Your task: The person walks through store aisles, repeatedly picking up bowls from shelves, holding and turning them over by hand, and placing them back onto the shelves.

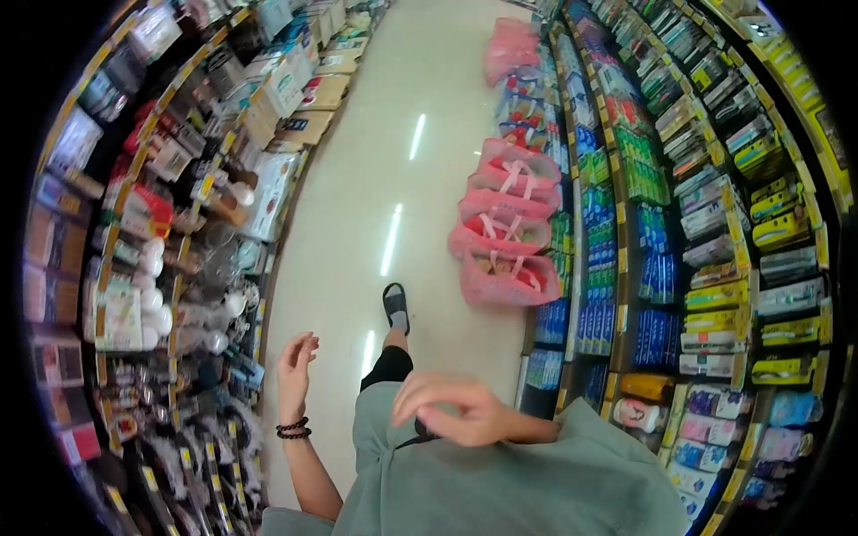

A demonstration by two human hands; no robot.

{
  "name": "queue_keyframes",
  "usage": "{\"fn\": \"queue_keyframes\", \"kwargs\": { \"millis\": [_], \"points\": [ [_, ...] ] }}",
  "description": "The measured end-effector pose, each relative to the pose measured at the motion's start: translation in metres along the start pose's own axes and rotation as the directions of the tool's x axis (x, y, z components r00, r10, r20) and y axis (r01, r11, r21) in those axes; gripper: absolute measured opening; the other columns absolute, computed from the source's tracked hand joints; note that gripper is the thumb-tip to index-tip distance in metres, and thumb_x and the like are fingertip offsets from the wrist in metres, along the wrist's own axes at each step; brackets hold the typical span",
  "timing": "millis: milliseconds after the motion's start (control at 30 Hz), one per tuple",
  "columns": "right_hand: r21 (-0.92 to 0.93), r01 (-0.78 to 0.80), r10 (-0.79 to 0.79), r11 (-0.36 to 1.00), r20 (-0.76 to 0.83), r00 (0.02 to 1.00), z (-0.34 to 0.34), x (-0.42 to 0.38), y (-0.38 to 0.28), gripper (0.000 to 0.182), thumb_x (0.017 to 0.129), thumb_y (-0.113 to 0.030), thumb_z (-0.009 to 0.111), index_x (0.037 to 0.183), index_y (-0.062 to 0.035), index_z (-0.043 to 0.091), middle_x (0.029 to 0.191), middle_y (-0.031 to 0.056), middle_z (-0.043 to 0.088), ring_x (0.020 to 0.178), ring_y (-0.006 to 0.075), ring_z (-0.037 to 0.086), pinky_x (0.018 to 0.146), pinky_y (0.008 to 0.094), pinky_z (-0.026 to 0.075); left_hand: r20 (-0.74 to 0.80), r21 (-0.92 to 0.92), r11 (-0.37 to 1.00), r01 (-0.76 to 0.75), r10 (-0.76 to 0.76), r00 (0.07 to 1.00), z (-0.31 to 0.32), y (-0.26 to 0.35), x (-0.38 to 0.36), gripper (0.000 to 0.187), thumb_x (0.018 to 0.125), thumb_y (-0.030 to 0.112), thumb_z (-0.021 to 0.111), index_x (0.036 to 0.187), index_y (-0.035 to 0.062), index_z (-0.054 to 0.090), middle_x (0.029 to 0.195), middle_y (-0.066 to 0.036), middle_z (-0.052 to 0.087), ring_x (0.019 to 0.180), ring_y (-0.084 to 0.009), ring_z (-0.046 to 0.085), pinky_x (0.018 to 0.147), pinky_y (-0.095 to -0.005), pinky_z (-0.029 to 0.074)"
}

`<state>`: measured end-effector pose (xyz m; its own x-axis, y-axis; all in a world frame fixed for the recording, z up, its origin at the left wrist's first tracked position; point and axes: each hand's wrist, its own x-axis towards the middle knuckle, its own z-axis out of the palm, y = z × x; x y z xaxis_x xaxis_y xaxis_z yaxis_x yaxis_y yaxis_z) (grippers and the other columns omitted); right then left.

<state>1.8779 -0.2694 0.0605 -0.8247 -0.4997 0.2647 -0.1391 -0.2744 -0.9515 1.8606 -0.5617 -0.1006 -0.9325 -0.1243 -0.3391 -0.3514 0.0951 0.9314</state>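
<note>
My left hand (pixel 297 357) is raised over the aisle floor, its fingers loosely bent and nothing in them. A dark beaded bracelet (pixel 293 429) circles that wrist. Across the front of my grey-green shirt (pixel 500 482) hangs my right hand (pixel 454 409), somewhat blurred, with fingers relaxed and a little apart from the thumb. No object shows in it. Below, one foot in a dark slide sandal (pixel 394 308) and grey sock is on the floor.
Pink tote bags (pixel 509 277) stand in a row along the right shelf's foot. The right shelf (pixel 617 268) carries boxed toothpaste-like packs and hanging packets. Bottles, boxes and white-topped containers fill the left shelf (pixel 161 295). Between them runs a glossy pale floor (pixel 349 232).
</note>
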Motion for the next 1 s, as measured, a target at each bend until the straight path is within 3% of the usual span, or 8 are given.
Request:
{"fn": "queue_keyframes", "kwargs": {
  "millis": [267, 433, 533, 633, 700, 833, 900, 1000],
  "points": [
    [-0.196, -0.284, 0.118, 0.939, -0.592, 0.797, -0.213, 0.153, 0.039, 0.016, 0.097, -0.005, 0.049, 0.099, 0.005, 0.062, 0.093, 0.0094, 0.066, 0.09, 0.0157, 0.064, 0.084, 0.0286, 0.05, 0.169, -0.003, 0.997, -0.077, 0.077, 0.983, 0.07, 0.093, 0.228, 0.027, 0.098, 0.017, 0.055, 0.119, 0.0001, 0.061, 0.107, -0.008, 0.067, 0.103, -0.0177, 0.062, 0.089, -0.0315, 0.049],
    [-0.264, -0.414, 0.13, 0.871, -0.689, 0.713, -0.301, 0.194, 0.094, 0.019, 0.1, -0.008, 0.047, 0.103, 0.0045, 0.06, 0.093, 0.0104, 0.066, 0.088, 0.0169, 0.065, 0.083, 0.0293, 0.051, 0.332, -0.151, 0.955, -0.256, 0.293, 0.897, 0.168, 0.215, 0.339, 0.024, 0.099, 0.013, 0.052, 0.116, -0.0015, 0.061, 0.106, -0.01, 0.066, 0.101, -0.0193, 0.063, 0.091, -0.0328, 0.049],
    [0.353, -0.135, 0.368, 0.926, -0.758, 0.539, -0.337, 0.212, 0.085, 0.024, 0.103, -0.014, 0.043, 0.104, 0.0037, 0.059, 0.093, 0.012, 0.066, 0.087, 0.0189, 0.066, 0.082, 0.031, 0.052, 0.233, -0.476, 0.862, -0.174, 0.314, 0.921, 0.218, 0.265, 0.38, 0.021, 0.098, 0.008, 0.051, 0.113, -0.003, 0.061, 0.104, -0.011, 0.066, 0.099, -0.0206, 0.063, 0.09, -0.034, 0.05],
    [0.199, -0.084, 0.211, 0.976, -0.799, 0.563, -0.383, 0.264, 0.071, 0.032, 0.105, -0.02, 0.038, 0.107, 0.0043, 0.058, 0.098, 0.014, 0.066, 0.088, 0.0207, 0.066, 0.084, 0.0333, 0.052, 0.354, -0.213, 0.934, -0.288, 0.349, 0.868, 0.27, 0.285, 0.44, 0.021, 0.098, 0.008, 0.049, 0.111, -0.0052, 0.061, 0.104, -0.013, 0.066, 0.099, -0.0217, 0.063, 0.089, -0.0353, 0.05],
    [0.147, -0.021, 0.12, 0.989, -0.71, 0.694, -0.412, 0.316, 0.048, 0.034, 0.106, -0.02, 0.036, 0.111, 0.0057, 0.057, 0.102, 0.0165, 0.066, 0.095, 0.0234, 0.065, 0.088, 0.0361, 0.051, 0.44, -0.099, 0.892, -0.441, 0.437, 0.785, 0.313, 0.33, 0.469, 0.021, 0.098, 0.007, 0.048, 0.11, -0.0056, 0.06, 0.104, -0.014, 0.066, 0.099, -0.0224, 0.063, 0.089, -0.0354, 0.05],
    [-0.011, 0.083, -0.083, 0.996, -0.282, 0.956, -0.477, 0.415, -0.043, 0.041, 0.1, -0.014, 0.029, 0.125, 0.008, 0.053, 0.115, 0.0188, 0.064, 0.109, 0.0254, 0.061, 0.096, 0.0373, 0.046, 0.461, -0.399, 0.725, -0.562, 0.688, 0.561, 0.368, 0.442, 0.519, 0.021, 0.096, 0.004, 0.049, 0.111, -0.0048, 0.061, 0.105, -0.013, 0.067, 0.099, -0.022, 0.063, 0.088, -0.0329, 0.049],
    [0.134, 0.324, -0.308, 0.937, -0.125, 0.943, -0.515, 0.476, -0.083, 0.044, 0.095, -0.003, 0.025, 0.126, 0.0073, 0.055, 0.117, 0.0164, 0.064, 0.111, 0.0233, 0.059, 0.096, 0.0356, 0.045, 0.45, -0.498, 0.642, -0.584, 0.766, 0.458, 0.39, 0.476, 0.561, 0.021, 0.095, 0.002, 0.049, 0.111, -0.0045, 0.061, 0.106, -0.013, 0.067, 0.098, -0.0223, 0.063, 0.087, -0.0318, 0.049],
    [0.28, 0.598, -0.601, 0.751, -0.087, 0.795, -0.555, 0.561, -0.108, 0.045, 0.1, -0.024, 0.037, 0.126, 0.0093, 0.053, 0.121, 0.0222, 0.06, 0.11, 0.0307, 0.06, 0.092, 0.0396, 0.049, 0.571, -0.171, 0.762, -0.625, 0.594, 0.567, 0.424, 0.479, 0.654, 0.021, 0.095, 0.004, 0.051, 0.111, -0.0053, 0.061, 0.106, -0.015, 0.067, 0.097, -0.0229, 0.064, 0.086, -0.0333, 0.05]
  ]
}}
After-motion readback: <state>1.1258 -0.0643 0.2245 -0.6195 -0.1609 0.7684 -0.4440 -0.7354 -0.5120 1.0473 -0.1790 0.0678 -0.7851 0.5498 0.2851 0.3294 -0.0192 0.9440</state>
